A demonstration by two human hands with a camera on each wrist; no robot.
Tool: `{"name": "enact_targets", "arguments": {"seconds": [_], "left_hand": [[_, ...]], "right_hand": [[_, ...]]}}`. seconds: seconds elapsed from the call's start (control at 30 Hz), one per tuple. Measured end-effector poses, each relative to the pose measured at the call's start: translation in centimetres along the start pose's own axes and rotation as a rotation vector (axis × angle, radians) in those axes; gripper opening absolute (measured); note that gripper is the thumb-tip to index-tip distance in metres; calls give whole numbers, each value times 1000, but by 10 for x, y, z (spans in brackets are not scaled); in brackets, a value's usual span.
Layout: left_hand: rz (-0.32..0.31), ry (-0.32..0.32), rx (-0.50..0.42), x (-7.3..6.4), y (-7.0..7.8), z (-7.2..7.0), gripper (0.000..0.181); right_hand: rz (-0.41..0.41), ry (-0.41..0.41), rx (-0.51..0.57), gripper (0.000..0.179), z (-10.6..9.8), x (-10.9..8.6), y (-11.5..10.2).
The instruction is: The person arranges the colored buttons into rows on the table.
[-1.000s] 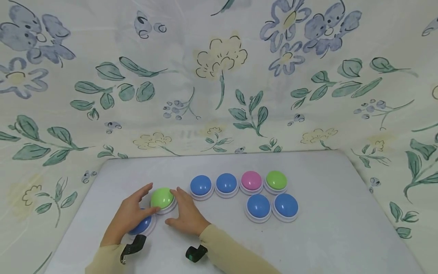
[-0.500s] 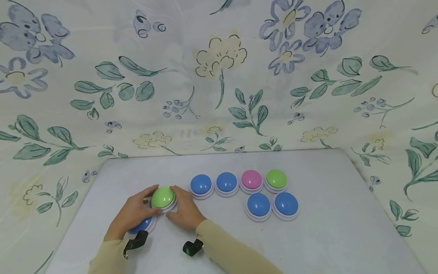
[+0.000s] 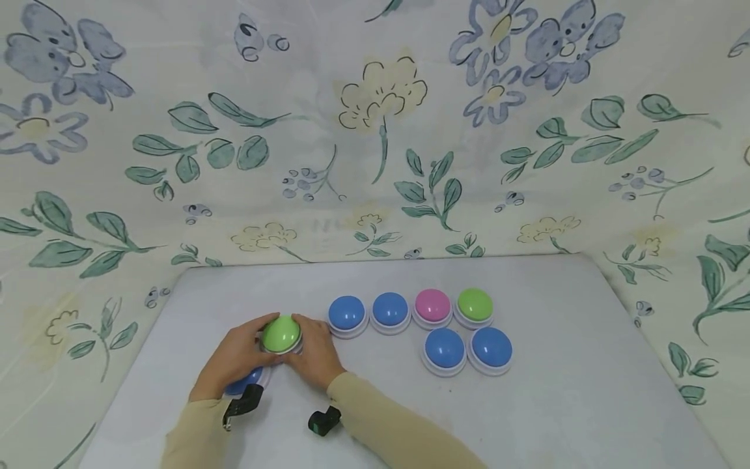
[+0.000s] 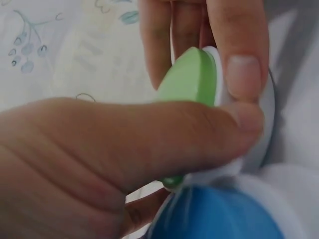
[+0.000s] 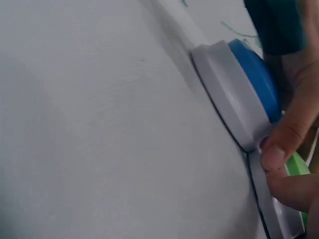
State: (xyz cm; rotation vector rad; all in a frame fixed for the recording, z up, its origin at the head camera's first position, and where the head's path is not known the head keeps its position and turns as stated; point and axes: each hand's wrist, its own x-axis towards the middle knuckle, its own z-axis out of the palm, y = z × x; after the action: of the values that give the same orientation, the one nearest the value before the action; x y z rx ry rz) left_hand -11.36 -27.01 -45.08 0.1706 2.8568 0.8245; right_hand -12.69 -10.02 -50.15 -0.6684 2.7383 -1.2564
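A green dome push button point(image 3: 281, 333) with a white base lies between both hands. My left hand point(image 3: 231, 355) grips it from the left, fingers behind it and thumb in front. My right hand point(image 3: 319, 355) grips the other side. The left wrist view shows a thumb point(image 4: 199, 134) across the button's white base, its tip meeting a finger of the other hand. A blue push button point(image 3: 246, 382) sits just below, partly hidden by the left hand. In the right wrist view the blue button point(image 5: 259, 82) and green button point(image 5: 297, 165) stand base to base.
Right of the hands, a back row holds two blue push buttons point(image 3: 390, 309), a pink one point(image 3: 433, 305) and a green one point(image 3: 475, 305). Two more blue buttons point(image 3: 491, 346) sit in front. They stand on a white table point(image 3: 562, 404) before a flowered cloth point(image 3: 375, 195).
Both hands have closed in on the green button from either side and now hold its edges. The right thumb has moved left toward the left thumb. The other buttons stay put.
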Motion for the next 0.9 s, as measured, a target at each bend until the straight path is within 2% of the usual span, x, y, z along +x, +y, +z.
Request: {"name": "enact_targets", "arguments": {"seconds": [0.17, 0.4, 0.67, 0.9], "left_hand": [[-5, 18, -4, 1, 4, -1, 86], [-35, 38, -27, -4, 8, -4, 84], [11, 91, -86, -16, 9, -7, 80], [41, 143, -115, -28, 14, 0, 82]], "right_hand": [[-14, 43, 20, 71, -1, -3, -1], [-14, 48, 47, 73, -7, -3, -4], [-49, 48, 58, 74, -19, -10, -8], [-112, 52, 41, 75, -25, -18, -3]]}}
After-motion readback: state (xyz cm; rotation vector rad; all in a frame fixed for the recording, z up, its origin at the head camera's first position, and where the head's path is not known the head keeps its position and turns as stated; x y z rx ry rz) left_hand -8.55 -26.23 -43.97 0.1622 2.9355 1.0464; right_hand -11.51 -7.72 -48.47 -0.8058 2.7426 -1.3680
